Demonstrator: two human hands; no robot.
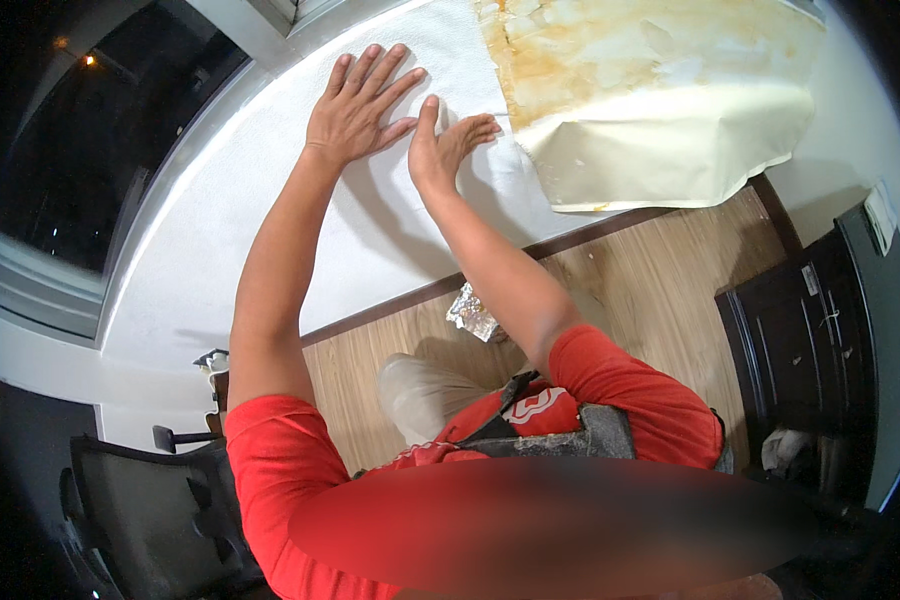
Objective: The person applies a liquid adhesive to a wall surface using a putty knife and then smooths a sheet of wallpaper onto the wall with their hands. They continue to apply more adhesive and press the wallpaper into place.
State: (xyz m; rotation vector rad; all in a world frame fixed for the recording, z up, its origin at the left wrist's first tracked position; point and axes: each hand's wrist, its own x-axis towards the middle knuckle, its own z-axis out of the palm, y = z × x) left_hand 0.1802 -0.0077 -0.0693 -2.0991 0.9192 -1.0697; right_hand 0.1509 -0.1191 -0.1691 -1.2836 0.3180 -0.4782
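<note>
My left hand lies with its fingers spread on a white textured wall covering. Close beside it is my right hand, thumb raised and fingers stretched toward the right; its edge seems to rest on the same white surface. Neither hand holds anything. Just right of my right fingertips, the white covering meets a cream sheet with a creased lower part that stands partly off the wall. Above that part spreads a brown-stained, patchy area.
A dark window is at the left, above a black mesh office chair. Crumpled foil lies on the wood-look floor by the dark baseboard. A dark drawer cabinet stands at the right.
</note>
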